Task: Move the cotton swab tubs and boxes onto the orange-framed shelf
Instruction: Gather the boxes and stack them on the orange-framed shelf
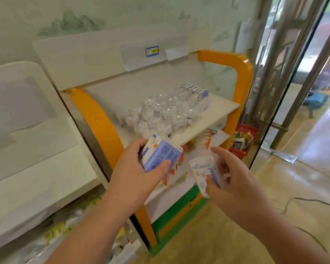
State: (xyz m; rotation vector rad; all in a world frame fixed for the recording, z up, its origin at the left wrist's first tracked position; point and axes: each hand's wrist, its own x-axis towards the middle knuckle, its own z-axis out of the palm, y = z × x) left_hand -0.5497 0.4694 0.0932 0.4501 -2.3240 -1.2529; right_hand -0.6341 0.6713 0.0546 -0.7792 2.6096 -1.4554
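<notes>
Your left hand [133,168] is nearest, its fingers [163,164] and thumb curled round a cotton swab box [159,156] held in the air just in front of the orange-framed shelf [95,119]. The box is white at the end with a pale blue-violet face and small printing that is too blurred to read. Your right hand [234,180] holds a clear cotton swab tub [204,171] tilted on its side, thumb clamped under it and the fingers partly spread behind; the tub has a white and blue label, and its lower end is cut off by your thumb.

On the white shelf board sits a cluster of clear round tubs [160,113], packed so close and so washed out that you cannot count them. Behind them stands a row of boxes [197,92] with the same blue-violet print. Lower shelf contents are mostly hidden by your hands; orange and white packaging [208,139] shows there, possibly cartons. A red basket [244,138] sits beyond the frame.
</notes>
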